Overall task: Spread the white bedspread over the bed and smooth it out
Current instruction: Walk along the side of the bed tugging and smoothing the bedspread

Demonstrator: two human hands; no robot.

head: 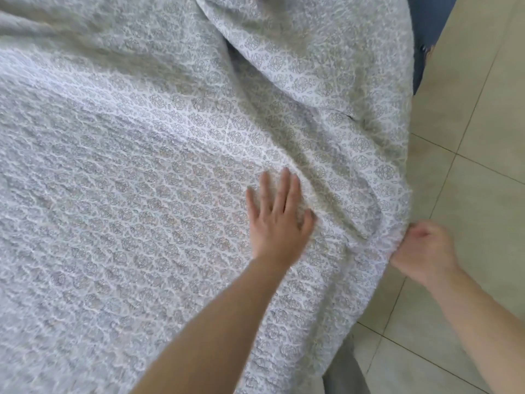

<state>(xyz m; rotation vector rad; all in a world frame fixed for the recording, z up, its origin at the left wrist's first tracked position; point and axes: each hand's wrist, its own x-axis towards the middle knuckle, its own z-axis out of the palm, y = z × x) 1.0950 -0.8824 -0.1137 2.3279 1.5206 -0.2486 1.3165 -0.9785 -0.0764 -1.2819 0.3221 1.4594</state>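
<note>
White patterned bedspread [159, 177] is lying over the bed while the left hand [279, 220] is pressing flat-fingered beside a fold, apparently anchoring it, and the right hand [424, 248] is gripping its edge, seemingly pulling it taut.

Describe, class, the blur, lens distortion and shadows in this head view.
Head view: left hand and the bedspread weave smear with motion blur; wide-angle lens curves the floor tile lines; soft daylight, shadows only inside the folds beside right hand.

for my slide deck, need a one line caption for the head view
Left hand presses flat on the patterned white bedspread beside a fold while the right hand grips its edge over the tiled floor.
</note>
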